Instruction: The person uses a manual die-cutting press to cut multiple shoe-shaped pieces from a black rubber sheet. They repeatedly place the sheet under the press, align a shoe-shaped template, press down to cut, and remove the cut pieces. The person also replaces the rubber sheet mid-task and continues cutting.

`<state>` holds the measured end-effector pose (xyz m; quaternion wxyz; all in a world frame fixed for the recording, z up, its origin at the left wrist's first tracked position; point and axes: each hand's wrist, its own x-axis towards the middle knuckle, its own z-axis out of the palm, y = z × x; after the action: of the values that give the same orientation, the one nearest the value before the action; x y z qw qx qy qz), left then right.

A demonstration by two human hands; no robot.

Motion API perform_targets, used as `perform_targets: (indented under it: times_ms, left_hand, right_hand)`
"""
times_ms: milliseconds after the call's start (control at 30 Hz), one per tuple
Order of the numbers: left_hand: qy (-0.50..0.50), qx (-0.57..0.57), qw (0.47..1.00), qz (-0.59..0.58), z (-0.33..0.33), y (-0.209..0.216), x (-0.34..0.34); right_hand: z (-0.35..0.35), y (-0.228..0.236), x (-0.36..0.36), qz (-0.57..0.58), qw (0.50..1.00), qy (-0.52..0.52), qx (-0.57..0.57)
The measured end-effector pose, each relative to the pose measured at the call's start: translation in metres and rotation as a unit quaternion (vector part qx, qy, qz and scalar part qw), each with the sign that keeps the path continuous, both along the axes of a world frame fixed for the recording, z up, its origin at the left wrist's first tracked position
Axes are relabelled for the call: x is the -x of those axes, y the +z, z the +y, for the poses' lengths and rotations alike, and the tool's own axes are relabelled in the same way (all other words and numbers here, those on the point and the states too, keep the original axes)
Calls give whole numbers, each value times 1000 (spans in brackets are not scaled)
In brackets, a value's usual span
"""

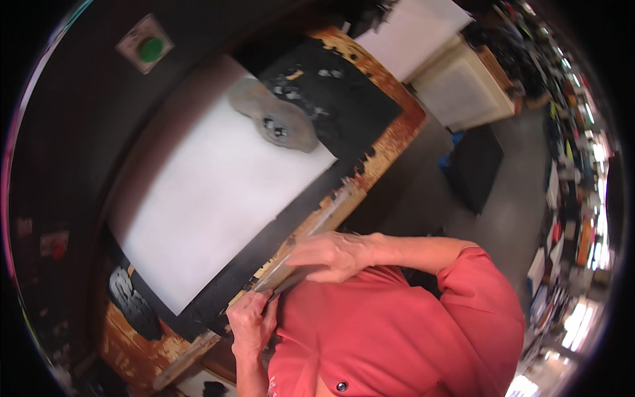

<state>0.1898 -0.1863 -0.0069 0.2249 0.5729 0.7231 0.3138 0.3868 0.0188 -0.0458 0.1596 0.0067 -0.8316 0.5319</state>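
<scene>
My left hand [250, 322] is closed at the table's front edge, its fingers bent; a thin dark strip beside its fingertips is too blurred to name. My right hand [334, 255] reaches across from the right, fingers stretched toward the left hand, low along the worn wooden edge [331, 215]. Beyond both hands lies a large white sheet [211, 192] on a black mat [288, 215]. Across the sheet's far right part rests a flat grey piece, rounded and narrowed at the middle [274, 116], with a shiny dark patch.
A dark wall or machine front with a green button [151, 49] rises behind the table. A black, grey-streaked bundle [132, 304] sits at the table's left end. On the right are a pale box [463, 86] and a black object [475, 165] on the floor.
</scene>
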Motion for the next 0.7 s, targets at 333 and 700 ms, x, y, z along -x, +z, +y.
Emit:
perform_targets:
  times_ms: [333, 700]
  left_hand:
    - [-221, -39, 974, -27, -24, 1, 3]
    - [-406, 27, 913, 7, -42, -12, -38]
  right_hand:
    - [-114, -57, -79, -87, 954, -265, -111]
    - [-260, -124, -224, -341, 876, -340, 17]
